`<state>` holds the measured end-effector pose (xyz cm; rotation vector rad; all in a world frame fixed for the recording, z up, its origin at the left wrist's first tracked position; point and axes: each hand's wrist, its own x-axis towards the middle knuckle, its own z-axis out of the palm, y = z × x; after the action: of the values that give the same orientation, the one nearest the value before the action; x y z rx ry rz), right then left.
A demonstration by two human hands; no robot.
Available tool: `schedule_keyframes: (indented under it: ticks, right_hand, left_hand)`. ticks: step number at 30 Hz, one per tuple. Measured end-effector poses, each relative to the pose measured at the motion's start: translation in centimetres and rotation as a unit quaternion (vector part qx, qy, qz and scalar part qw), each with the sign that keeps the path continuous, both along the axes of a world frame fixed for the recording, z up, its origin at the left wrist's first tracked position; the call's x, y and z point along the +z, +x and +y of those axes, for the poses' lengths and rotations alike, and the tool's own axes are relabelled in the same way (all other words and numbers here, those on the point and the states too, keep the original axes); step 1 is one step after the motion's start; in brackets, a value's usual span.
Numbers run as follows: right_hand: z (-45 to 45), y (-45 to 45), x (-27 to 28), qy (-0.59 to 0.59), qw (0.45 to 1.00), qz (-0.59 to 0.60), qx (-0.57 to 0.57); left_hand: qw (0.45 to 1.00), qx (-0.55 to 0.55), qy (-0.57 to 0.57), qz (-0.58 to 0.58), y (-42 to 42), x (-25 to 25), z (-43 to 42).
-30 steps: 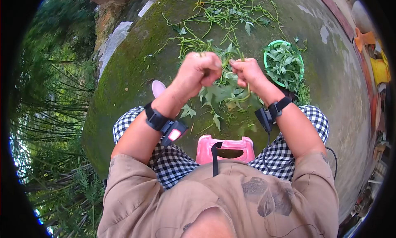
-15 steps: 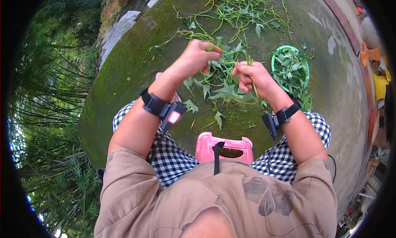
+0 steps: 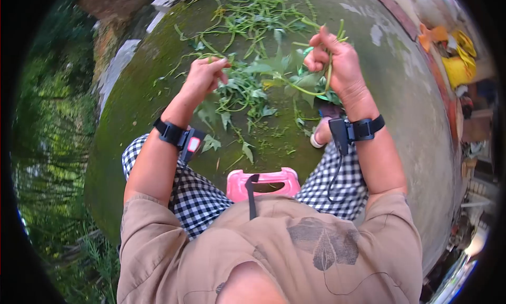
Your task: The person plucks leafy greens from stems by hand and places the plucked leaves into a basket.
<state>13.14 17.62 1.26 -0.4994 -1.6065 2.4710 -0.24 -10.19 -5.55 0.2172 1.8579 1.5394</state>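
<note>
My right hand (image 3: 337,59) is closed round several green leafy stems (image 3: 329,77). One stem curves down below the fingers, and the cut-looking ends stick out above the hand. To the left, my left hand (image 3: 200,77) has its fingers pinched together, with a small green piece of stem (image 3: 212,59) showing at the fingertips. Between the two hands lies a pile of leafy vines (image 3: 242,93) on the ground. A green-rimmed basket (image 3: 333,97) is mostly hidden behind my right hand and its stems.
More long vines (image 3: 263,14) are spread over the mossy concrete ground (image 3: 142,124) farther off. A pink plastic stool (image 3: 237,184) is between my legs. Yellow and orange items (image 3: 459,66) stand at the right edge, and greenery (image 3: 52,146) borders the left.
My hands have moved apart: the right went up and right with the stems, the left went left and slightly down. The view shifted, and the basket is now mostly covered.
</note>
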Motion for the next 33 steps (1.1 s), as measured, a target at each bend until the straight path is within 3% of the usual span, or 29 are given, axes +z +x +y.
schedule_keyframes:
  ticks: [5, 10, 13, 18, 24, 32, 33]
  right_hand:
    - [8.5, 10.6, 6.3, 0.035, 0.993, 0.044, -0.101]
    - [13.7, 27.0, 6.9, 0.145, 0.958, -0.037, -0.244]
    - [14.3, 36.3, 1.9, 0.176, 0.92, -0.155, -0.313]
    - [12.8, 46.0, -11.3, 0.099, 0.873, -0.316, -0.358]
    - [14.7, 43.6, -22.8, 0.069, 0.876, -0.349, -0.326]
    - [21.8, 31.8, -29.9, 0.035, 0.893, -0.341, -0.291]
    - [23.0, 30.6, -30.2, 0.042, 0.889, -0.351, -0.293]
  left_hand:
    - [0.996, 0.046, -0.063, -0.033, 2.8, 0.3, 0.0]
    - [0.982, 0.098, -0.021, -0.161, 5.9, 1.2, 0.3]
    - [0.977, 0.074, 0.015, -0.2, 8.1, -0.8, -0.5]
    - [0.966, 0.046, 0.011, -0.255, 11.6, -4.9, -1.4]
    - [0.963, 0.021, -0.005, -0.269, 13.7, -8.5, -2.1]
    - [0.946, -0.014, 0.001, -0.323, 13.8, -11.3, -4.4]
    - [0.944, 0.043, -0.037, -0.326, 14.7, -9.7, -2.9]
